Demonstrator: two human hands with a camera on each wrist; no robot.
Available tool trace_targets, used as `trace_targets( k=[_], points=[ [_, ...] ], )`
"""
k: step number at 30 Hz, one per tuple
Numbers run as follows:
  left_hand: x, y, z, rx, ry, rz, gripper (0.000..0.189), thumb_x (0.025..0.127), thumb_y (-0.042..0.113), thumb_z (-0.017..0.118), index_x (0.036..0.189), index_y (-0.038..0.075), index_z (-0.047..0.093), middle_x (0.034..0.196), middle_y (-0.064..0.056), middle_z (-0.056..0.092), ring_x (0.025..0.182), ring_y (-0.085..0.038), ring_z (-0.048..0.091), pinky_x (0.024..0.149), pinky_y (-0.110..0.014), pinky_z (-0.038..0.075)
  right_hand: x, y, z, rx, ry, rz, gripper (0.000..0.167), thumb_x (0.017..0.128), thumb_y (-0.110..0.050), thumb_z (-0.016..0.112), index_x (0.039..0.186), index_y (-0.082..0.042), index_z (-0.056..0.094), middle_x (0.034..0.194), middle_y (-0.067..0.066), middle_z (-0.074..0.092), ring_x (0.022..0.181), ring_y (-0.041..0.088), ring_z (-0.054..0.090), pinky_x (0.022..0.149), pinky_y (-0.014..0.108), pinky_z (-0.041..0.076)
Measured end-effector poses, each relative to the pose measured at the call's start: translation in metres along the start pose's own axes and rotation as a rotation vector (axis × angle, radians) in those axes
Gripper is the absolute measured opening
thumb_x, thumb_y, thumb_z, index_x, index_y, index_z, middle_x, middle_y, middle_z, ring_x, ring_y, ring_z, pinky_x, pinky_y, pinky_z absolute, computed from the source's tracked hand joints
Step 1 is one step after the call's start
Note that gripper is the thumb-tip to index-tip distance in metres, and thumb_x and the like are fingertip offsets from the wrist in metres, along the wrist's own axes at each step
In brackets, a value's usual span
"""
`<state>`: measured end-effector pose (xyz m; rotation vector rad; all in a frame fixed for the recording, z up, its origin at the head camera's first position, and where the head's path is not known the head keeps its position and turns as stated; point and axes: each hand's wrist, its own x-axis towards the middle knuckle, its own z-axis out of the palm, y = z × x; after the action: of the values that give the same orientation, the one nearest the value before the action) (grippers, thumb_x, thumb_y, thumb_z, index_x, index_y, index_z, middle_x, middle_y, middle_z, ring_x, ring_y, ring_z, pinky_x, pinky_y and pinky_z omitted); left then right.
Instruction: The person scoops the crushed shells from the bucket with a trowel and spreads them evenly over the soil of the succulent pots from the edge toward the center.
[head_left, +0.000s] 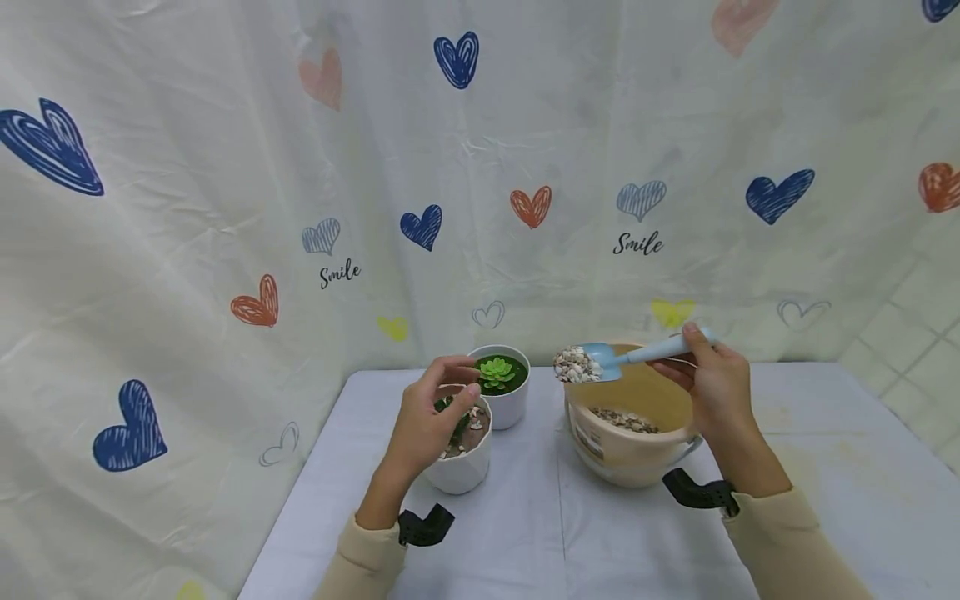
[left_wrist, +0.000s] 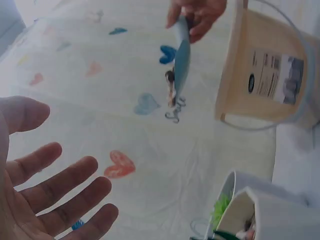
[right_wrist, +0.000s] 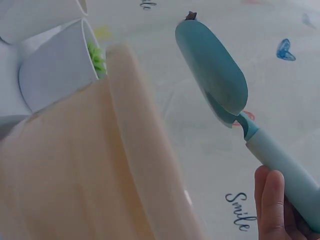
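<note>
My right hand [head_left: 716, 379] grips the pale handle of a small blue trowel [head_left: 611, 360]. A heap of pebbles [head_left: 576, 365] in white and brown lies on the trowel's blade, above the left rim of a beige bucket [head_left: 633, 458]. More pebbles [head_left: 624, 419] are at the bottom of that bucket. Over the nearer white pot [head_left: 459, 473] hovers my left hand [head_left: 429, 417], its fingers loosely bent and holding nothing. In the left wrist view the left hand's fingers [left_wrist: 75, 180] are spread apart. Brown soil, some white pebbles and a dark green plant show inside the pot, partly hidden by the hand.
Behind the nearer pot stands a second white pot [head_left: 510, 408] with a bright green succulent [head_left: 497, 373]. A white cloth covers the table [head_left: 525, 542]. A pale curtain [head_left: 480, 142] printed with hearts hangs behind it, and tiles show at the right.
</note>
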<state>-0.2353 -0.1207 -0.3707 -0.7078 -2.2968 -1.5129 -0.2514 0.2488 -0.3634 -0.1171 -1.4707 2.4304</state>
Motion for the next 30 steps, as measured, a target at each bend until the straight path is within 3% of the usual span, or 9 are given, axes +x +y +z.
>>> trace_targets(
  k=[5, 10, 15, 21, 27, 30],
  points=[
    [-0.001, -0.025, -0.023, 0.042, 0.123, -0.039, 0.027, 0.101, 0.03, 0.066, 0.127, 0.024, 0.064, 0.12, -0.003, 0.072, 0.115, -0.02, 0.067, 0.102, -0.048, 0.053, -0.001, 0.007, 0.014, -0.044, -0.049, 0.025, 0.036, 0.096, -0.038, 0.068, 0.107, -0.004, 0.064, 0.084, 0.002, 0.075, 0.077, 0.016, 0.078, 0.073, 0.027, 0.061],
    [-0.008, -0.057, -0.038, 0.093, 0.147, -0.123, 0.03, 0.099, 0.034, 0.068, 0.127, 0.024, 0.065, 0.125, -0.005, 0.071, 0.122, -0.024, 0.063, 0.107, -0.054, 0.047, -0.001, 0.016, 0.03, -0.111, -0.067, 0.067, 0.041, 0.096, -0.043, 0.068, 0.108, -0.004, 0.062, 0.082, 0.0, 0.075, 0.078, 0.014, 0.077, 0.076, 0.027, 0.061],
    [-0.016, -0.09, -0.044, 0.114, 0.073, -0.237, 0.039, 0.102, 0.043, 0.062, 0.135, 0.022, 0.06, 0.138, -0.007, 0.064, 0.132, -0.028, 0.057, 0.111, -0.056, 0.043, -0.003, 0.028, 0.045, -0.17, -0.085, 0.089, 0.042, 0.098, -0.044, 0.064, 0.109, -0.004, 0.06, 0.084, -0.002, 0.074, 0.079, 0.012, 0.076, 0.077, 0.025, 0.061],
    [-0.025, -0.123, -0.042, -0.019, -0.054, -0.3, 0.05, 0.104, 0.037, 0.056, 0.151, 0.022, 0.045, 0.156, -0.011, 0.047, 0.146, -0.038, 0.042, 0.117, -0.063, 0.033, -0.001, 0.046, 0.058, -0.264, -0.111, 0.091, 0.043, 0.102, -0.044, 0.058, 0.112, -0.002, 0.058, 0.087, -0.004, 0.073, 0.082, 0.01, 0.076, 0.079, 0.025, 0.061],
    [-0.034, -0.132, -0.039, 0.018, -0.151, -0.307, 0.081, 0.089, 0.043, 0.076, 0.156, 0.043, 0.031, 0.166, 0.0, 0.034, 0.153, -0.037, 0.032, 0.116, -0.07, 0.028, 0.003, 0.059, 0.071, -0.33, -0.131, 0.097, 0.04, 0.105, -0.041, 0.054, 0.109, -0.001, 0.057, 0.088, -0.003, 0.07, 0.081, 0.009, 0.075, 0.079, 0.027, 0.061],
    [-0.034, -0.134, -0.037, 0.016, -0.188, -0.294, 0.101, 0.078, 0.039, 0.088, 0.157, 0.047, 0.026, 0.167, -0.002, 0.031, 0.151, -0.04, 0.034, 0.113, -0.072, 0.031, 0.005, 0.063, 0.078, -0.346, -0.127, 0.101, 0.042, 0.105, -0.041, 0.055, 0.11, 0.001, 0.057, 0.088, -0.001, 0.068, 0.08, 0.009, 0.075, 0.078, 0.027, 0.061]
  ],
)
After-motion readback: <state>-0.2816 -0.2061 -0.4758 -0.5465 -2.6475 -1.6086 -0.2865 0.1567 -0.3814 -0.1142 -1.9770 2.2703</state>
